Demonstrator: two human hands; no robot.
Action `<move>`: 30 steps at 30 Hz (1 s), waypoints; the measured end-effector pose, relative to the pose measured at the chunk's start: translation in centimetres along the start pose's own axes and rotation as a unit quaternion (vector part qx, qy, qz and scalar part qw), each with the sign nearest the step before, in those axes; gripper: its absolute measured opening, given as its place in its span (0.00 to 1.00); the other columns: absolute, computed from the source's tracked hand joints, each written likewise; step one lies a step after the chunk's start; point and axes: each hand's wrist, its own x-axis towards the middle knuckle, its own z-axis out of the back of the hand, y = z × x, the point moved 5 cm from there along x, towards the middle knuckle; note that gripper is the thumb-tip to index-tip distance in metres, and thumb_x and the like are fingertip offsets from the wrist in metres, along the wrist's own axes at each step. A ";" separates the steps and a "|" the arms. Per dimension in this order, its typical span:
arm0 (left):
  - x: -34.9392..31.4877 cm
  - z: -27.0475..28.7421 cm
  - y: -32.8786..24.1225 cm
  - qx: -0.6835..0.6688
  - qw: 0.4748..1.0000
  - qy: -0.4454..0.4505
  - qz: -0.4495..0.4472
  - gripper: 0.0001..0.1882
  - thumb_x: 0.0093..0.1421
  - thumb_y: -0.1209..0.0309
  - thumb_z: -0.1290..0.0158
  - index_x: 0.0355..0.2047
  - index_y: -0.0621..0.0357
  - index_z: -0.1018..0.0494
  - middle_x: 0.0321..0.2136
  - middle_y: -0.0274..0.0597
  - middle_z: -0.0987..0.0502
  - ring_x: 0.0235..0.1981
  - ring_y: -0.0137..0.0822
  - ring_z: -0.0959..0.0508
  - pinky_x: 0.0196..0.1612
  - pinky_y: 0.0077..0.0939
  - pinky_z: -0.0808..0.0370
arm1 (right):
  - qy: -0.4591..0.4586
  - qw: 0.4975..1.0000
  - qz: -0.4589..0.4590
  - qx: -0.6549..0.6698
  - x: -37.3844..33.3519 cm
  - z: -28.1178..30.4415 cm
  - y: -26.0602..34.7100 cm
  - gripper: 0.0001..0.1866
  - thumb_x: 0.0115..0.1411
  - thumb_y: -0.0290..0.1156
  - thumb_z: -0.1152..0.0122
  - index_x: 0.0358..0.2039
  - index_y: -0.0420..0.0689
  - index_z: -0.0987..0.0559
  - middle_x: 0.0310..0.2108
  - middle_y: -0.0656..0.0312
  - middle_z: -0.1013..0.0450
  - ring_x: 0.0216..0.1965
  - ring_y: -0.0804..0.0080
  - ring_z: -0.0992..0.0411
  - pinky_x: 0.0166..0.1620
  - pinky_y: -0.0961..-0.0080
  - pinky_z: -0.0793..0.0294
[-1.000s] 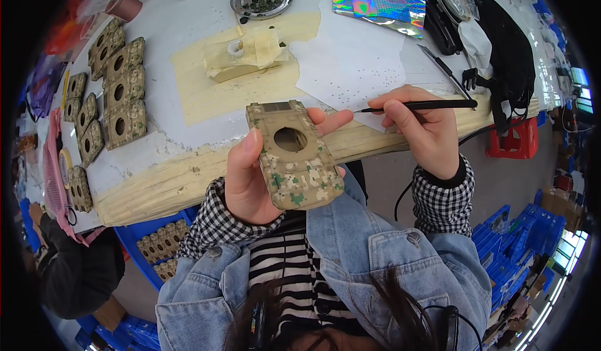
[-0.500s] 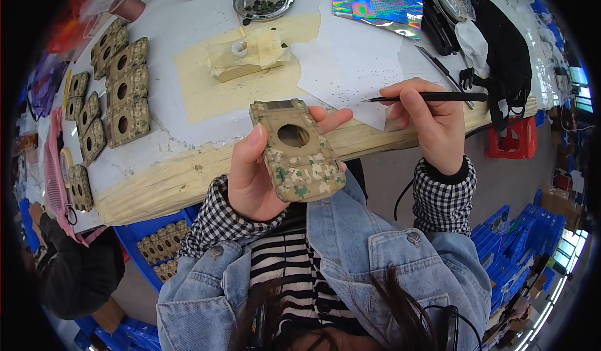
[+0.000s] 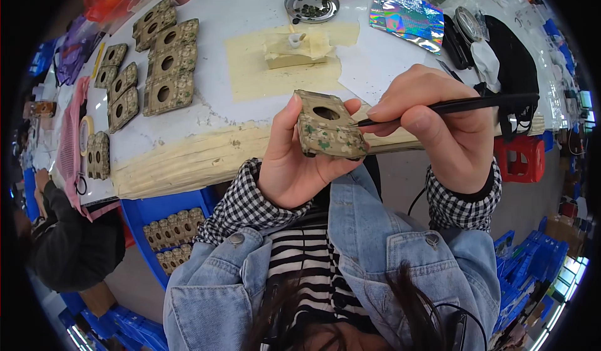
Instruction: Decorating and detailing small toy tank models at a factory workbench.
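Left hand [image 3: 291,176] cradles a camouflaged model tank hull [image 3: 330,137] (round opening on top); right hand [image 3: 456,147] pinches a slim black tool [image 3: 469,105], tip at the hull.

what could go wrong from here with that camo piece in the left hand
The slim black tool in the right hand has its fine tip at or very near the camouflage shell, so a slip might scratch the patterned surface. Only the left hand supports the shell, near the table edge, so a loosened grip could let it fall.
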 end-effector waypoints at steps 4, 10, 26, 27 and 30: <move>-0.4 -0.2 0.1 -0.003 1.000 0.011 0.011 0.33 0.65 0.46 0.67 0.56 0.63 0.41 0.53 0.47 0.34 0.51 0.43 0.29 0.52 0.37 0.26 | 0.026 1.000 0.001 -0.003 0.5 -0.9 0.1 0.13 0.63 0.30 0.51 0.34 0.31 0.24 0.31 0.52 0.28 0.30 0.71 0.26 0.35 0.79 0.24; -0.6 -0.4 0.0 -0.004 0.999 0.035 0.012 0.33 0.64 0.46 0.66 0.55 0.63 0.40 0.51 0.48 0.32 0.50 0.41 0.27 0.52 0.35 0.25 | 0.039 0.999 -0.030 0.010 0.5 -1.5 0.2 0.13 0.63 0.29 0.51 0.34 0.30 0.25 0.32 0.51 0.28 0.33 0.70 0.25 0.36 0.80 0.23; -0.9 -0.7 -0.1 -0.022 0.999 0.035 0.026 0.33 0.65 0.46 0.66 0.54 0.65 0.40 0.48 0.49 0.30 0.48 0.40 0.26 0.51 0.34 0.25 | 0.048 0.998 -0.016 -0.039 0.8 -2.1 0.7 0.12 0.62 0.28 0.49 0.34 0.30 0.24 0.31 0.52 0.27 0.32 0.71 0.26 0.35 0.81 0.22; -1.0 -0.7 -0.1 -0.024 0.998 0.038 0.031 0.33 0.65 0.46 0.66 0.54 0.65 0.40 0.48 0.50 0.30 0.48 0.41 0.26 0.51 0.34 0.25 | 0.046 0.998 -0.016 -0.041 0.8 -2.1 0.8 0.12 0.62 0.28 0.49 0.34 0.30 0.24 0.31 0.52 0.27 0.32 0.71 0.26 0.34 0.81 0.22; -1.0 -0.7 -0.2 -0.028 0.999 0.035 0.030 0.33 0.65 0.46 0.66 0.54 0.65 0.40 0.48 0.50 0.30 0.48 0.41 0.26 0.51 0.34 0.25 | 0.040 0.998 -0.018 -0.048 0.8 -2.2 0.8 0.12 0.62 0.28 0.49 0.34 0.30 0.24 0.31 0.52 0.27 0.31 0.71 0.26 0.34 0.81 0.22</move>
